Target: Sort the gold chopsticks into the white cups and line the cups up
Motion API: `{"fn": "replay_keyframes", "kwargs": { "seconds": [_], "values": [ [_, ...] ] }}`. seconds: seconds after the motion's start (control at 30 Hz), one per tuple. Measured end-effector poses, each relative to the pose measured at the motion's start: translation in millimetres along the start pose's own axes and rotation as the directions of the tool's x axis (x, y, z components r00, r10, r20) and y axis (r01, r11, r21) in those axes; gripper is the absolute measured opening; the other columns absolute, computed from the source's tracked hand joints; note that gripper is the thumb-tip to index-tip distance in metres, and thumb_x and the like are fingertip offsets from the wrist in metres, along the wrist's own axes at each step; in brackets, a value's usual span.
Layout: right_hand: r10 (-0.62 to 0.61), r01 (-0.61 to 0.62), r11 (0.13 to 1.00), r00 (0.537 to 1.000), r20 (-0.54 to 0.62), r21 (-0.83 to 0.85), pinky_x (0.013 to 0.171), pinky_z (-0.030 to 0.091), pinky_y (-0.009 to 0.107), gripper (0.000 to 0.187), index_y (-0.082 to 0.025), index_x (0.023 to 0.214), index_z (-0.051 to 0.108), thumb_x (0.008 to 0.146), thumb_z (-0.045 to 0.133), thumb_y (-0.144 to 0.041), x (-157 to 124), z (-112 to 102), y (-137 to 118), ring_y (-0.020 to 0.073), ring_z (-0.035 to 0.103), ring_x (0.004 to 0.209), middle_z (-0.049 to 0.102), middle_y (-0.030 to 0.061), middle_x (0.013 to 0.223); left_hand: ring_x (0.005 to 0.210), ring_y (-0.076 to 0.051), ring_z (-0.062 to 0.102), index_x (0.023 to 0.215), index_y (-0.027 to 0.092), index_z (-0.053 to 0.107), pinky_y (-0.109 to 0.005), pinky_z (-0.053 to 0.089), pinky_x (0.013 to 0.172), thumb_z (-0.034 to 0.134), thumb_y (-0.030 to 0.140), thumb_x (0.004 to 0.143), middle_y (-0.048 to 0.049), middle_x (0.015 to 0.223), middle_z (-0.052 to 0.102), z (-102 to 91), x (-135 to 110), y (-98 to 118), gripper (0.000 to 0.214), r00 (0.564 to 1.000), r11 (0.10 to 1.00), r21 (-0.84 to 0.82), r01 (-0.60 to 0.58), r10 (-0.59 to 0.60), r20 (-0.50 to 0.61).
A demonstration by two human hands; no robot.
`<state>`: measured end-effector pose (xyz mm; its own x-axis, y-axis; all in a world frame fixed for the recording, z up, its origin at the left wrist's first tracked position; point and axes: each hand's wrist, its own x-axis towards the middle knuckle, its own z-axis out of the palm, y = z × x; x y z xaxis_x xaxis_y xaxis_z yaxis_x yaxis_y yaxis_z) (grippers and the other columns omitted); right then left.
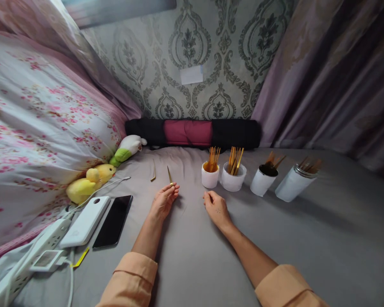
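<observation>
While the grey sheet (185, 260) is stretching between the two forearms and away toward the right-hand curtain (296, 85), the left hand (164, 199) is pinching a slender golden stick (169, 174), tapering to a point toward the far edge, where a black-and-maroon roll (188, 132) is lying. Near the white cups (210, 180), the right hand (216, 209) is curling loosely closed.
</observation>
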<state>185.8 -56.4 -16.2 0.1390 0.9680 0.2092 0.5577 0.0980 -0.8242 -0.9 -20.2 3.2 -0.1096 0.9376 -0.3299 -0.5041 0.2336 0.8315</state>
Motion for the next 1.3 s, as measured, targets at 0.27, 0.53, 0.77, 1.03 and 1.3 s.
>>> {"fn": "replay_keyframes", "kwargs": {
  "seconds": [0.27,0.53,0.77,1.03,1.3],
  "values": [
    [-0.007,0.007,1.0,1.0,0.006,0.022,0.052,0.034,0.02,0.033,-0.019,0.073,0.059,0.084,0.035,-0.039,1,0,0,0.0123,0.054,0.054,0.064,0.0036,0.066,0.059,-0.007,0.058,0.089,0.007,0.063,-0.016,0.05,0.056,0.06,0.004,0.07,-0.0089,0.08,0.064,11.1,-28,-15,0.019,0.998,0.999,-0.021,0.025,-0.024,0.066],
    [-0.02,0.02,0.999,1.0,0.008,0.032,0.05,0.035,0.02,0.034,-0.019,0.074,0.06,0.084,0.035,-0.039,0,1,3,0.0121,0.053,0.052,0.062,0.0026,0.062,0.061,-0.007,0.057,0.091,0.009,0.063,-0.017,0.048,0.058,0.065,0.011,0.067,-0.0089,0.082,0.064,16.7,-46,-24,0.025,0.994,1.0,0.011,0.025,-0.026,0.106],
    [-0.007,0.005,0.997,0.999,0.034,0.071,0.05,0.037,0.021,0.033,-0.019,0.074,0.059,0.084,0.036,-0.041,1,-1,1,0.0125,0.054,0.053,0.062,0.0028,0.062,0.061,-0.008,0.056,0.092,0.01,0.063,-0.018,0.046,0.057,0.067,0.018,0.066,-0.0085,0.081,0.064,21.7,-58,-33,0.028,0.992,0.999,0.053,0.008,-0.014,0.126],
    [0.004,-0.015,0.989,0.997,0.076,0.147,0.05,0.04,0.022,0.033,-0.018,0.078,0.06,0.083,0.038,-0.042,1,0,3,0.013,0.055,0.053,0.062,0.0037,0.064,0.062,-0.009,0.056,0.096,0.01,0.063,-0.021,0.045,0.058,0.065,0.027,0.066,-0.0099,0.084,0.064,22.3,-68,-43,0.034,0.989,0.984,0.161,-0.075,0.053,0.138],
    [0.015,-0.041,0.972,0.994,0.112,0.231,0.047,0.041,0.021,0.035,-0.016,0.081,0.061,0.081,0.04,-0.044,3,-1,4,0.011,0.054,0.049,0.061,0.0035,0.064,0.059,-0.01,0.055,0.091,0.011,0.067,-0.023,0.045,0.057,0.065,0.029,0.064,-0.0079,0.079,0.065,32.5,-80,-43,0.032,0.987,0.957,0.255,-0.139,0.114,0.111]
  ]
}}
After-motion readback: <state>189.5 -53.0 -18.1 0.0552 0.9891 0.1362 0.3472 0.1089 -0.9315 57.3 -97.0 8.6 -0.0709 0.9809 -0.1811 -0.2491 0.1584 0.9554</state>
